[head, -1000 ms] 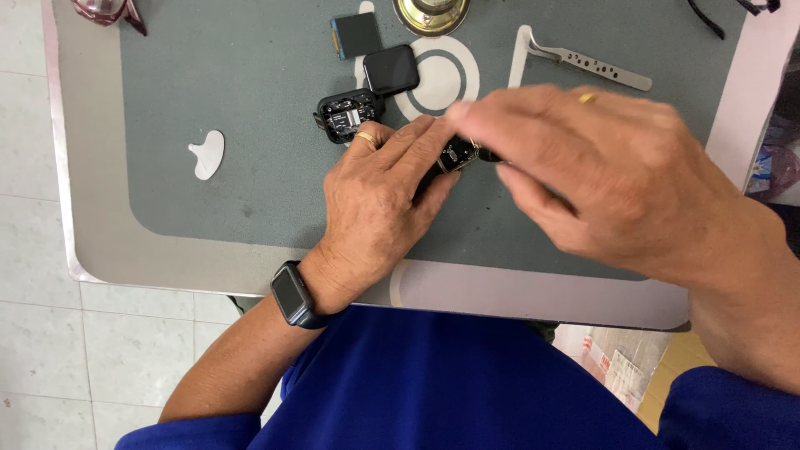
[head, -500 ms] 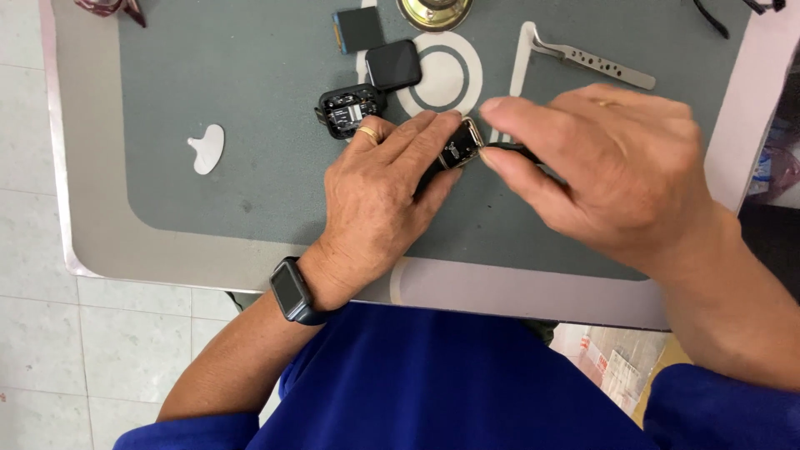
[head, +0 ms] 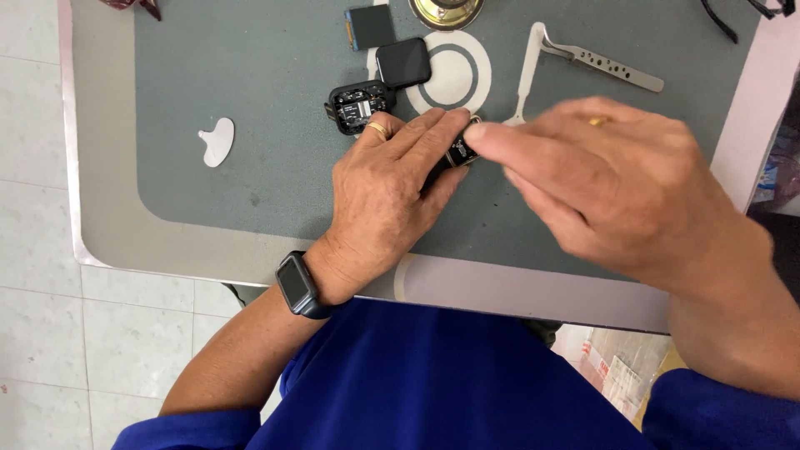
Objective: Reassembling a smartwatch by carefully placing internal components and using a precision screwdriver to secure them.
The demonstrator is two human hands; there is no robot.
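Note:
My left hand (head: 392, 183), with a ring and a dark wristwatch on the wrist, lies flat on the grey mat (head: 250, 75). Its fingers hold down a small black device part (head: 458, 152) with a metal end. My right hand (head: 608, 183), also ringed and slightly blurred, reaches in from the right. Its thumb and forefinger tips meet at the part's upper end. Most of the part is hidden under my fingers. Just above my left hand sits an opened black watch case (head: 360, 106) with its insides showing.
A black square screen (head: 403, 62) lies on a white ring printed on the mat. Nearby are a small display module (head: 370, 27), a brass round piece (head: 446, 10), metal tweezers (head: 600, 62), a white pick (head: 218, 140) and black cables (head: 733, 17). The table edge (head: 500, 287) is near my body.
My right hand drew back to the right, uncovering the part's metal end, then came forward and closed on that end again. My left hand has stayed in place.

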